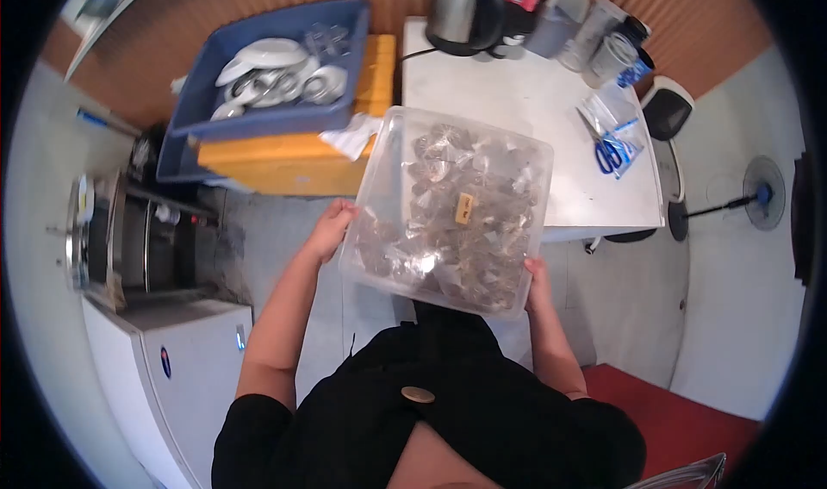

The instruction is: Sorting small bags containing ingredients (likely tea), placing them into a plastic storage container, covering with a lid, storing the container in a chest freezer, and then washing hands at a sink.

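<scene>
A large translucent plastic box (381,166) is held up in front of me, tilted, between both hands. My left hand (334,227) grips its left side. Around the right edge, near the lower corner, my right hand (537,287) is closed; most of its fingers are hidden. Several small clear plastic bags (442,143) with brownish contents show in the box, and a small tan label (464,208) with writing lies near its middle. The far right part of the box overlaps the edge of a white table (491,95) in view.
A blue bin (258,124) with white dishes (271,53) stands on a yellow box (284,166) at the back left. The table carries an electric kettle (462,14), jars (607,59) and blue-handled scissors (607,156). A fan (762,193) is at right, a white cabinet (194,372) at left.
</scene>
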A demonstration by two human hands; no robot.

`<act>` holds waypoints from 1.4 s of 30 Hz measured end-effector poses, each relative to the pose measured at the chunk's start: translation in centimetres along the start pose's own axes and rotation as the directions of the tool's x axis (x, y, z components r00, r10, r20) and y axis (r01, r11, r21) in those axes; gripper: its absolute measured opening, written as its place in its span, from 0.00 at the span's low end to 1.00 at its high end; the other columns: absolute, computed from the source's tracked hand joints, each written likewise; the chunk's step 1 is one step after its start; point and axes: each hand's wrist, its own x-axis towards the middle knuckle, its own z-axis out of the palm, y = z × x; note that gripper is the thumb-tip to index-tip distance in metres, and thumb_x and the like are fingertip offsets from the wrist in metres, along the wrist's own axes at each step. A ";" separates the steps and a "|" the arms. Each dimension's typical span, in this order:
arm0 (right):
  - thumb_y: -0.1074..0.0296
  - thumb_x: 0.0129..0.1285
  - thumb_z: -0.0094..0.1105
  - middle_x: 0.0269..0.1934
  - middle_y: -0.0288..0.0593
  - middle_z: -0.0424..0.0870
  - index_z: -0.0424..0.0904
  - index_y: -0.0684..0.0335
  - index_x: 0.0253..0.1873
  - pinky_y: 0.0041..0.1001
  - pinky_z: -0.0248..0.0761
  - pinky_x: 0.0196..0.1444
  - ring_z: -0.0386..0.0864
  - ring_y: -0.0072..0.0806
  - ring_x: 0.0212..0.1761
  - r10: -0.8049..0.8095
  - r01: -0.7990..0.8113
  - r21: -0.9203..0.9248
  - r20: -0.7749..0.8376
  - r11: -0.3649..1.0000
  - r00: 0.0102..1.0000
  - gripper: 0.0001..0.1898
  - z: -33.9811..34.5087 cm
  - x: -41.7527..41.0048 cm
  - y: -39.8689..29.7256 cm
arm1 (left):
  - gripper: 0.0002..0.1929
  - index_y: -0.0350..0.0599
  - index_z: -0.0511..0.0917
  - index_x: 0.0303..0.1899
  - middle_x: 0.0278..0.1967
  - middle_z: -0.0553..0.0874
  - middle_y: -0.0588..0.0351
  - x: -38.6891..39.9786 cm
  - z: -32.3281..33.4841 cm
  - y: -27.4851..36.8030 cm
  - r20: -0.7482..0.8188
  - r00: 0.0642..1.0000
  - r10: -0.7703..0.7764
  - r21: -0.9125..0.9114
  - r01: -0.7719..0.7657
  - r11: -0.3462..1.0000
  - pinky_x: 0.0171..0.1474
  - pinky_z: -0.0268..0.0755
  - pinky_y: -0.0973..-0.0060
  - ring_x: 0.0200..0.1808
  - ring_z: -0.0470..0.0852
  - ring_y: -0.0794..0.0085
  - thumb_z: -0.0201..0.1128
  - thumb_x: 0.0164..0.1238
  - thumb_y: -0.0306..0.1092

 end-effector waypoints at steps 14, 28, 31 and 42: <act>0.55 0.58 0.53 0.52 0.46 0.73 0.63 0.70 0.58 0.30 0.64 0.55 0.72 0.30 0.52 0.605 -0.091 -0.630 0.681 0.771 0.413 0.28 13.4 -0.9 -1.5 | 0.37 0.51 0.51 0.65 0.55 0.70 0.36 -36.7 9.7 -5.4 -0.523 0.852 -0.019 -0.823 -0.499 0.271 0.48 0.71 0.55 0.49 0.76 0.51 0.54 0.50 0.39; 0.60 0.55 0.62 0.51 0.49 0.73 0.64 0.70 0.57 0.29 0.66 0.52 0.71 0.33 0.52 0.402 0.620 -0.511 0.858 0.596 0.321 0.29 33.3 27.6 10.3 | 0.37 0.50 0.55 0.64 0.57 0.68 0.36 -25.7 38.6 -5.4 -0.822 -0.121 -0.556 -0.084 -0.940 0.329 0.52 0.66 0.54 0.51 0.73 0.46 0.53 0.47 0.42; 0.40 0.56 0.52 0.61 0.43 0.63 0.59 0.55 0.64 0.48 0.58 0.56 0.62 0.40 0.62 0.621 0.458 -0.728 0.680 0.510 0.390 0.35 43.4 33.2 12.4 | 0.36 0.53 0.54 0.64 0.57 0.67 0.36 -20.9 38.2 -3.5 -0.800 -0.184 -0.571 0.004 -0.953 0.302 0.52 0.66 0.54 0.51 0.73 0.46 0.53 0.48 0.41; 0.44 0.58 0.46 0.53 0.45 0.70 0.64 0.55 0.58 0.47 0.67 0.40 0.69 0.46 0.49 0.789 0.550 -0.782 0.522 0.292 0.323 0.28 50.7 38.5 17.9 | 0.32 0.47 0.62 0.58 0.53 0.73 0.39 -12.7 36.5 -5.0 -0.387 -0.460 -0.799 0.399 -0.865 0.305 0.54 0.66 0.54 0.52 0.73 0.47 0.53 0.45 0.42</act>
